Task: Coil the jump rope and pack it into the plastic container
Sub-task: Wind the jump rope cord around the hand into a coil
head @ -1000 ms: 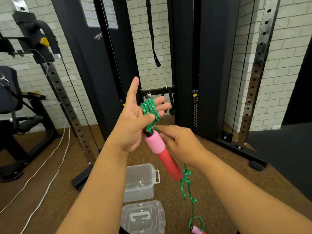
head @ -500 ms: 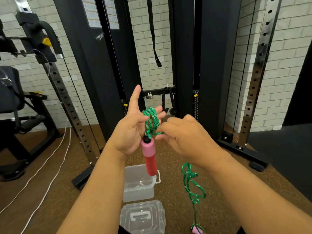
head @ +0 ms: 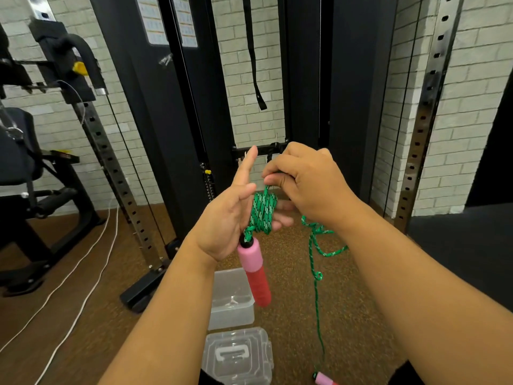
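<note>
Brown speckled gym flooring point(head: 347, 323) forms the ground, with a black cable machine point(head: 172, 107) against white brick behind. Nearest the viewer, at the lower edge, lies the clear lid point(head: 238, 357) with its white handle, and just beyond it the open plastic container point(head: 231, 298), apparently empty. To the right, the second handle point(head: 324, 380) of the jump rope rests on the floor at the frame's bottom edge, and a slack length of green cord point(head: 315, 262) rises from it, kinked and looped.

Above the container, the pink-and-red handle point(head: 254, 273) hangs downward from the left hand point(head: 224, 220). That hand is spread: index finger raised, thumb out, with the remaining fingers serving as a former for the coil point(head: 262, 211), which sits in several close turns around them. The right hand point(head: 305, 182) is curled, its thumb and fingertips pinching the cord just above the coil; how firm the pinch is cannot be told.

The step in hand appears to be winding, with much cord left to take up. To do it well, each turn should probably be laid flat beside the last under light, even tension, and the kinks in the slack smoothed out as it feeds. Left-hand fingers should stay spread so the coil can slide off. A bundle no wider than the container would likely pack cleanly; crossed turns may snag or spring open.
</note>
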Motion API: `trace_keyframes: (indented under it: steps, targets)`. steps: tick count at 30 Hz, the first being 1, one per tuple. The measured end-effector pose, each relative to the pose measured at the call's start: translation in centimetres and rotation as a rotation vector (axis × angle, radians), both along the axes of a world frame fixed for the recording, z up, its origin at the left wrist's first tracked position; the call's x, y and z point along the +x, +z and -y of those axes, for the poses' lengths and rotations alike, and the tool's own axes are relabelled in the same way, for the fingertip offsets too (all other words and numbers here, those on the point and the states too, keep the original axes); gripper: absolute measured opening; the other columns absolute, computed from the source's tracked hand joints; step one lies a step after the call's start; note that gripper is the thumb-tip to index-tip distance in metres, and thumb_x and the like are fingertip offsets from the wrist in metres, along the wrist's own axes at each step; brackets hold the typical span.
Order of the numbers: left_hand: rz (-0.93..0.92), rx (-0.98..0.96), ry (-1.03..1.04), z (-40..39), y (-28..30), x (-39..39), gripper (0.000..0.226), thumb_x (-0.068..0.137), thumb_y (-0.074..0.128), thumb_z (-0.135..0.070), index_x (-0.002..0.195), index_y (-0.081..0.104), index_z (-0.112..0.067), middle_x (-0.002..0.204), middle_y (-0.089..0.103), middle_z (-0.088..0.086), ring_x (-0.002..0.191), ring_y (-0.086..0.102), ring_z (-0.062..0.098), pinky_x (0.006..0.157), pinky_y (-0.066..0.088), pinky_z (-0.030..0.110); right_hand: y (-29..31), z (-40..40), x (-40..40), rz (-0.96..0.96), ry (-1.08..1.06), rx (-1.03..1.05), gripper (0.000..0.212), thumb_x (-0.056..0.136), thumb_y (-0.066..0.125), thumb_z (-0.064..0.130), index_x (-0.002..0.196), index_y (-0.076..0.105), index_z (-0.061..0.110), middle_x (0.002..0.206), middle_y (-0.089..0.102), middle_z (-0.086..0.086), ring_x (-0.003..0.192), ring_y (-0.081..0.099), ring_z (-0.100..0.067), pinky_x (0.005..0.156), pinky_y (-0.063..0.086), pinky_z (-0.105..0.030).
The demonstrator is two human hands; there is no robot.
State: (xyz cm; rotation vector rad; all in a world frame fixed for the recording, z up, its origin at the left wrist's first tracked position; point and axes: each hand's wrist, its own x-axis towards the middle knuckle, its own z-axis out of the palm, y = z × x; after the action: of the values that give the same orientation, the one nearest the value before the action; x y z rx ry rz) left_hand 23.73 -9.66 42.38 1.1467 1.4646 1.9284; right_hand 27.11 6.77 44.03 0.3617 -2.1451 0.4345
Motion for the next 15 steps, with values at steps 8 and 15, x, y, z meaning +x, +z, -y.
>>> trace_keyframes:
  steps: [8, 15]
  targets:
    - [0.069, 0.237, -0.053, 0.7, 1.3, 0.0, 0.061, 0.093, 0.026, -0.028, 0.152, 0.017, -0.041, 0.103, 0.064, 0.037, 0.076, 0.069, 0.036, 0.071, 0.055, 0.035, -3.3, 0.2, -0.5, 0.229, 0.143, -0.322, 0.023, 0.090, 0.057, 0.014, 0.107, 0.070, 0.022, 0.090, 0.066, 0.002, 0.089, 0.061, -0.019, 0.080, 0.051, -0.040]
    - [-0.059, 0.280, 0.153, 1.1, 1.9, -0.6, 0.062, 0.094, 0.025, -0.032, 0.152, 0.004, -0.044, 0.132, 0.052, 0.035, 0.118, 0.058, 0.044, 0.092, 0.052, 0.036, -6.5, 1.9, 0.1, 0.324, 0.108, -0.109, 0.038, 0.094, 0.041, 0.028, 0.130, 0.054, 0.026, 0.099, 0.066, -0.003, 0.094, 0.061, -0.024, 0.080, 0.050, -0.046]
